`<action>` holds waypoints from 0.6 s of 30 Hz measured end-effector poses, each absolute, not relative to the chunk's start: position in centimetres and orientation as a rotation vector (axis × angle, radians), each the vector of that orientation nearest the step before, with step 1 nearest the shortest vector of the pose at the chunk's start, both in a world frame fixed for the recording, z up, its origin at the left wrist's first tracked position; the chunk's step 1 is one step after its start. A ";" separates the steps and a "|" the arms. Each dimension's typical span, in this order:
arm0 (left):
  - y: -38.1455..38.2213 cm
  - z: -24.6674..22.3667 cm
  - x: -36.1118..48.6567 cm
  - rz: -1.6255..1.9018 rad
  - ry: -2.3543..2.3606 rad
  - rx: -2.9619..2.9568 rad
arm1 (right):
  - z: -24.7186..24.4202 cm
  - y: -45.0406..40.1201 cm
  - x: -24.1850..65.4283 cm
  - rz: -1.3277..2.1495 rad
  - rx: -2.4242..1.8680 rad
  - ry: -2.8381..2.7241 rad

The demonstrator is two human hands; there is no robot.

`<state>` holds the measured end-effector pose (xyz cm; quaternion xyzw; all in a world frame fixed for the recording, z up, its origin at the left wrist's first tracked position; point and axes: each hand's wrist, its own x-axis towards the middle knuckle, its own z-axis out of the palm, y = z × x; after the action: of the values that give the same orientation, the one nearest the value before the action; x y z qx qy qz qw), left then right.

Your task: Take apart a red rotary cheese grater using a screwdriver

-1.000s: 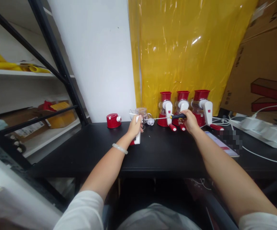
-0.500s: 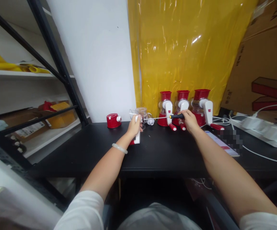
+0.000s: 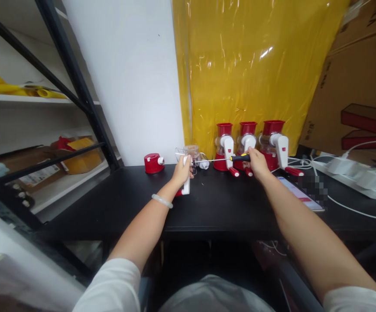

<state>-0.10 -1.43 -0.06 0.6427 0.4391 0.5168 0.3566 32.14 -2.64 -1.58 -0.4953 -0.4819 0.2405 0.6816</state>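
Note:
My left hand (image 3: pixel 182 171) is closed around a white crank handle (image 3: pixel 187 185) with a red grip, partly hidden under the palm. My right hand (image 3: pixel 258 162) grips the black and yellow handle of a screwdriver (image 3: pixel 238 158). Its long shaft runs level to the left, and the tip meets the crank handle by my left fingers. Just behind the left hand stands a clear plastic housing (image 3: pixel 192 151) with a white fitting on its right side. A red base (image 3: pixel 153 164) with a white knob sits farther left on the black table (image 3: pixel 207 212).
Three red and white rotary graters (image 3: pixel 224 147) stand in a row at the back right. A phone (image 3: pixel 300 195) lies near my right forearm, beside white cables and a power strip (image 3: pixel 353 177). A black-framed shelf (image 3: pixel 74 65) borders the left, and a yellow sheet (image 3: pixel 256 65) hangs behind.
Both hands stay nearly in place, with the screwdriver still held against the crank handle. The right hand's fingers have shifted slightly on the screwdriver handle.

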 end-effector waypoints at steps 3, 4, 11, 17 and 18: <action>-1.4 -0.1 -0.1 1.323 1.135 1.669 | -1.6 -2.4 32.1 0.537 -1.062 -1.049; -1.4 -0.1 -0.1 1.318 1.138 1.673 | -1.6 -2.2 32.1 0.545 -1.033 -1.031; -1.4 -0.2 -0.1 1.310 1.134 1.677 | -1.0 -2.2 32.0 0.639 -0.896 -0.981; -1.6 0.1 -0.2 1.324 1.145 1.654 | -1.0 -3.5 31.9 0.463 -1.160 -1.101; -1.7 0.2 -0.1 1.321 1.151 1.650 | -1.1 -3.5 32.0 0.460 -1.157 -1.113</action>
<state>-0.15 -1.69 0.18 0.6399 0.4463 0.5123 0.3590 31.96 -3.50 -1.06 -0.5135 -0.4942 0.2042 0.6711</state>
